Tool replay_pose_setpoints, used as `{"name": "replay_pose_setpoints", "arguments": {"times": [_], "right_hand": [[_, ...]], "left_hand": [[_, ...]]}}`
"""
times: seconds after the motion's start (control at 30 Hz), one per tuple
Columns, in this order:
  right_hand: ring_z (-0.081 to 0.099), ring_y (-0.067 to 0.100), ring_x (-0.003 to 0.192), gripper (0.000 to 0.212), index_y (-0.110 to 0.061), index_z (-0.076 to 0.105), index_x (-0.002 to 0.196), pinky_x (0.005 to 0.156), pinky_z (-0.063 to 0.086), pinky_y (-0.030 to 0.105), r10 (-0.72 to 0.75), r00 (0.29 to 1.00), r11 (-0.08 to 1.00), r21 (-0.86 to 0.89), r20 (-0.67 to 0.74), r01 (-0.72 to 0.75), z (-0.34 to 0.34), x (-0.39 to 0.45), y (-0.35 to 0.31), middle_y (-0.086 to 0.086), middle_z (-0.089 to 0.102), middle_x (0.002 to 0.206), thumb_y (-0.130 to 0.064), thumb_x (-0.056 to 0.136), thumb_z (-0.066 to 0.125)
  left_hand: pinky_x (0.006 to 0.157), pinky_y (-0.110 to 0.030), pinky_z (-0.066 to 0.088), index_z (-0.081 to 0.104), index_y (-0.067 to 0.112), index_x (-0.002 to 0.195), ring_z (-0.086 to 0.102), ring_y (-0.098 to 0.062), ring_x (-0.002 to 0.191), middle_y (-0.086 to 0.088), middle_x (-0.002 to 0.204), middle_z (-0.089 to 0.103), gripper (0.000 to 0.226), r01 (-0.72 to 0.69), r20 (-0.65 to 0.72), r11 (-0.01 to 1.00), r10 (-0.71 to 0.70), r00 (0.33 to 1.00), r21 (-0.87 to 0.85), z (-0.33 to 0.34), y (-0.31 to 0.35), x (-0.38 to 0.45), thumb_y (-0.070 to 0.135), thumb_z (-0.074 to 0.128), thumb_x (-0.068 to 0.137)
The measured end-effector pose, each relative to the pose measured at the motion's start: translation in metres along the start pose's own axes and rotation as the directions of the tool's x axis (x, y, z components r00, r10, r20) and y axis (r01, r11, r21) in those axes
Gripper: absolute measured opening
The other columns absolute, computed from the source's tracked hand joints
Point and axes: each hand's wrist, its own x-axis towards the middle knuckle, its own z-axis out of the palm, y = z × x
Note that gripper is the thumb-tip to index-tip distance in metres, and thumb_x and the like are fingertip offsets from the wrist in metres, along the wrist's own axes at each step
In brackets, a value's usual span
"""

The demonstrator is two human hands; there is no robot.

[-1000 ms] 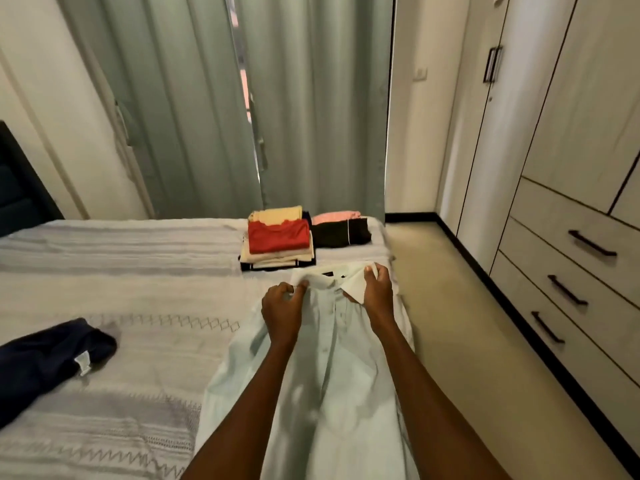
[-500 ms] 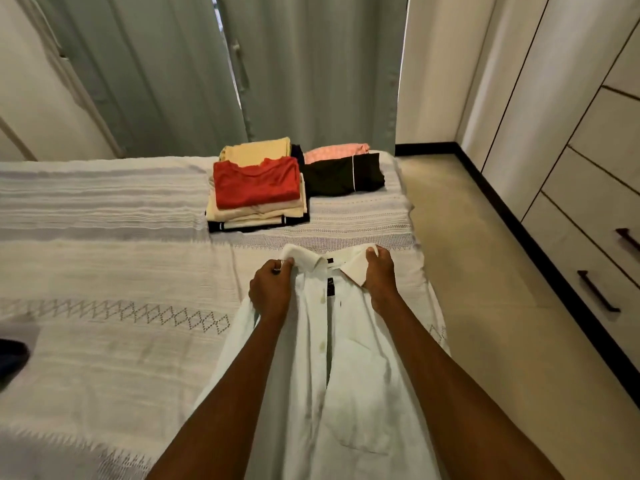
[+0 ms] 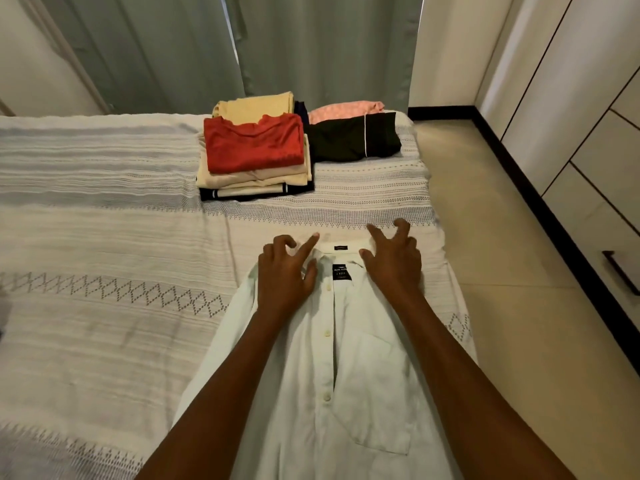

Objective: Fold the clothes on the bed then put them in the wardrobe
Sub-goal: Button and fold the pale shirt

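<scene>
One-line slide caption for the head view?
Both hands, left hand and right hand, spread over the collar of a white shirt laid flat on the bed, beside folded clothes.

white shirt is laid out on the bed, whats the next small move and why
Probably fold one side in. The shirt lies face up and flat on the bed, collar spread, and both the left hand and right hand hover over the shoulders with fingers loose, holding nothing.

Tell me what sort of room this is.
A bedroom, most likely: a bed under a patterned white cover, a wardrobe with drawers along the right wall, and closed curtains behind. Folded clothes are stacked on the bed.
</scene>
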Motion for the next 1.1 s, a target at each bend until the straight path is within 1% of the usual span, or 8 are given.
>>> {"name": "replay_pose_setpoints", "arguments": {"times": [0.07, 0.13, 0.2, 0.33, 0.6, 0.83, 0.93, 1.1], "right_hand": [[0.045, 0.034, 0.123, 0.023, -0.034, 0.073, 0.109, 0.099, 0.039, 0.049, -0.258, 0.96, 0.966, -0.053, -0.105, 0.254, 0.008, -0.002, 0.002, 0.004, 0.053, 0.132, -0.034, 0.085, 0.07], [0.045, 0.034, 0.129, 0.016, -0.031, 0.077, 0.097, 0.104, 0.03, 0.046, -0.385, 0.92, 0.921, -0.084, -0.066, 0.38, 0.015, -0.004, 0.006, 0.001, 0.065, 0.115, -0.034, 0.082, 0.072], [0.05, 0.031, 0.126, 0.021, -0.026, 0.075, 0.101, 0.105, 0.027, 0.045, -0.388, 0.921, 0.913, -0.123, 0.027, 0.388, 0.021, -0.008, 0.008, 0.001, 0.068, 0.109, -0.035, 0.083, 0.07], [0.057, 0.023, 0.109, 0.012, -0.029, 0.07, 0.09, 0.097, 0.03, 0.039, -0.384, 0.92, 0.919, -0.124, -0.075, 0.373, 0.024, -0.013, 0.012, -0.007, 0.065, 0.093, -0.035, 0.089, 0.06], [0.05, 0.022, 0.123, 0.015, -0.023, 0.07, 0.094, 0.114, 0.03, 0.039, -0.388, 0.906, 0.916, 0.044, -0.168, 0.4, 0.038, -0.022, 0.022, -0.005, 0.065, 0.102, -0.026, 0.084, 0.061], [0.053, 0.023, 0.102, 0.013, -0.02, 0.066, 0.084, 0.098, 0.04, 0.039, -0.35, 0.919, 0.931, 0.04, -0.18, 0.362, 0.032, -0.023, 0.019, -0.001, 0.057, 0.089, -0.027, 0.079, 0.056], [0.056, 0.023, 0.101, 0.019, -0.026, 0.068, 0.084, 0.094, 0.034, 0.038, -0.383, 0.905, 0.918, 0.033, -0.184, 0.395, 0.027, -0.013, 0.022, -0.006, 0.06, 0.089, -0.035, 0.08, 0.052], [0.057, 0.009, 0.103, 0.023, -0.03, 0.067, 0.095, 0.111, 0.021, 0.046, -0.538, 0.827, 0.828, 0.081, -0.165, 0.555, 0.012, 0.006, 0.012, -0.014, 0.067, 0.096, -0.038, 0.093, 0.046]], "left_hand": [[0.073, -0.038, 0.045, 0.07, 0.029, 0.117, 0.052, -0.031, 0.091, -0.01, 0.122, 0.055, 0.031, -0.102, 0.058, 0.993, 0.098, 0.993, 0.06, 0.005, 0.003, 0.007, 0.033, 0.065, 0.087], [0.071, -0.04, 0.046, 0.073, 0.023, 0.106, 0.056, -0.035, 0.091, -0.01, 0.12, 0.06, 0.021, -0.15, 0.174, 0.986, 0.136, 0.975, 0.068, 0.011, 0.004, 0.014, 0.029, 0.068, 0.086], [0.073, -0.043, 0.048, 0.07, 0.012, 0.106, 0.058, -0.039, 0.092, -0.013, 0.11, 0.063, 0.019, -0.134, 0.296, 0.991, 0.12, 0.948, 0.026, 0.015, 0.005, 0.019, 0.019, 0.064, 0.09], [0.074, -0.042, 0.047, 0.063, 0.007, 0.103, 0.057, -0.035, 0.096, -0.012, 0.103, 0.061, 0.018, -0.013, 0.371, 1.0, 0.018, 0.928, -0.016, 0.015, 0.002, 0.025, 0.022, 0.055, 0.096], [0.07, -0.028, 0.034, 0.064, 0.013, 0.101, 0.054, -0.019, 0.084, 0.0, 0.092, 0.058, 0.015, 0.054, 0.463, 0.963, 0.078, 0.883, -0.264, 0.01, -0.012, 0.035, 0.026, 0.063, 0.093], [0.063, -0.027, 0.033, 0.066, 0.026, 0.106, 0.056, -0.012, 0.087, 0.008, 0.101, 0.059, 0.017, 0.03, 0.44, 0.985, 0.049, 0.897, -0.171, 0.003, -0.009, 0.034, 0.037, 0.058, 0.095], [0.064, -0.028, 0.034, 0.067, 0.028, 0.102, 0.058, -0.015, 0.087, 0.007, 0.097, 0.06, 0.019, 0.076, 0.429, 0.982, 0.007, 0.903, -0.175, 0.004, -0.006, 0.034, 0.042, 0.056, 0.095], [0.069, -0.029, 0.036, 0.068, 0.017, 0.096, 0.056, -0.017, 0.084, 0.003, 0.092, 0.061, 0.04, 0.258, 0.457, 0.909, -0.087, 0.885, -0.328, 0.007, 0.003, 0.046, 0.05, 0.049, 0.082]]}}
